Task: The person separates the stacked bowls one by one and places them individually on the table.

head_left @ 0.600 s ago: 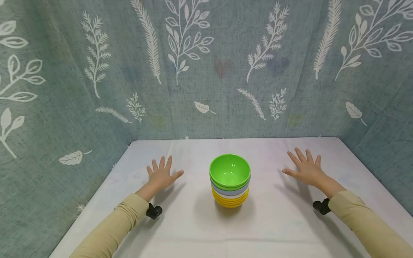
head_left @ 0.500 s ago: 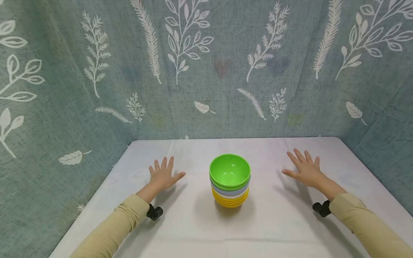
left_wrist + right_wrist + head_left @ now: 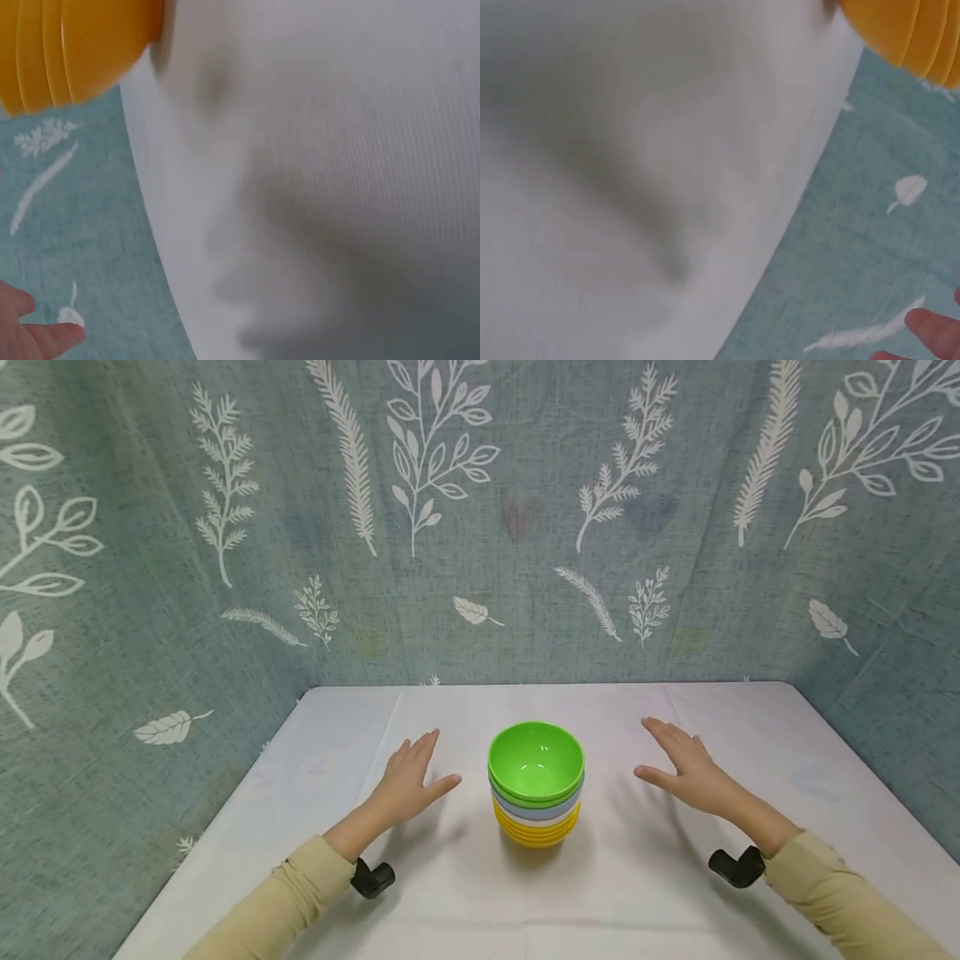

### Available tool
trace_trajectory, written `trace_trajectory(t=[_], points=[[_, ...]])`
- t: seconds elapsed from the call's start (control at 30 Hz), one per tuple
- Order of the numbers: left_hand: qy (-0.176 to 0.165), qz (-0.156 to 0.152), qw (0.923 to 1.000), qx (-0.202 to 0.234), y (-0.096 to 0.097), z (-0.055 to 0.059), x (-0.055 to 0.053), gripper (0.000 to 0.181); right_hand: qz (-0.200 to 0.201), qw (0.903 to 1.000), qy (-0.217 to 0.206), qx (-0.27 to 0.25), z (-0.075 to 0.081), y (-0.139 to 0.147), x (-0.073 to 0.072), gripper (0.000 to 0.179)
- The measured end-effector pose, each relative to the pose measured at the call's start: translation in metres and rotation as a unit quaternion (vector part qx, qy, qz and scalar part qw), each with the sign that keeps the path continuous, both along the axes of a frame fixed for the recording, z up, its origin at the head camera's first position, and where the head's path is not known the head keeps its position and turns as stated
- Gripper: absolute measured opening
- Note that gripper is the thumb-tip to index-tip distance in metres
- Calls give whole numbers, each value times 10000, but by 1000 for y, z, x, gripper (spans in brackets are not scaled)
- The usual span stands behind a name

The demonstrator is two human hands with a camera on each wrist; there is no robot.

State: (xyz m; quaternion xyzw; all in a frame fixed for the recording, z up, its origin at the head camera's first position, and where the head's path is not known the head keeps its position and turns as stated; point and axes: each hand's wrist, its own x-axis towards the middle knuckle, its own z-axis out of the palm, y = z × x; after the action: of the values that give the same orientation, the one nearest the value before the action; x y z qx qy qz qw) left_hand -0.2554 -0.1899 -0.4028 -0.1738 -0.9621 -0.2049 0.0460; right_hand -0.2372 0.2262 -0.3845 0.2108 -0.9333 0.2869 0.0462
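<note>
A stack of nested bowls [image 3: 536, 785] stands upright in the middle of the white table, with green bowls on top, greyish-blue and white rims below, and yellow ones at the bottom. My left hand [image 3: 408, 785] is held over the table to the left of the stack, fingers straight and thumb pointing toward it. On the other side, my right hand [image 3: 693, 772] hovers with straight fingers, apart from the bowls. Both hands hold nothing. The lowest yellow bowls [image 3: 82, 49] show at the top left of the left wrist view, and yellow bowls [image 3: 911, 34] appear at the top right of the right wrist view.
A white cloth covers the table [image 3: 600, 893]. Behind it and along both sides hangs a grey-green curtain [image 3: 480, 577] printed with white leaves. Each wrist carries a small black camera, the left camera [image 3: 373, 878] and the right camera [image 3: 737, 867].
Both hands have moved inward toward the bowl stack, the left to the right and the right to the left. Their spread fingers have drawn closer together. The stack stays in place.
</note>
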Motion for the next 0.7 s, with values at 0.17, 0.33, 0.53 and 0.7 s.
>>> trace_trajectory(t=[0.17,0.33,0.53,0.7], points=[[6,-320,9980,554,13,5,14,82,190,9993,4,-329,0,-16,7,76],[-296,-481,9921,1122,27,9,28,81,359,9978,72,-544,-1,-34,15,76],[-582,-623,9835,1593,41,8,41,82,474,9961,108,-731,-3,-48,17,76],[-978,-712,9698,2116,48,6,48,89,549,9943,124,-909,-4,-54,19,75]])
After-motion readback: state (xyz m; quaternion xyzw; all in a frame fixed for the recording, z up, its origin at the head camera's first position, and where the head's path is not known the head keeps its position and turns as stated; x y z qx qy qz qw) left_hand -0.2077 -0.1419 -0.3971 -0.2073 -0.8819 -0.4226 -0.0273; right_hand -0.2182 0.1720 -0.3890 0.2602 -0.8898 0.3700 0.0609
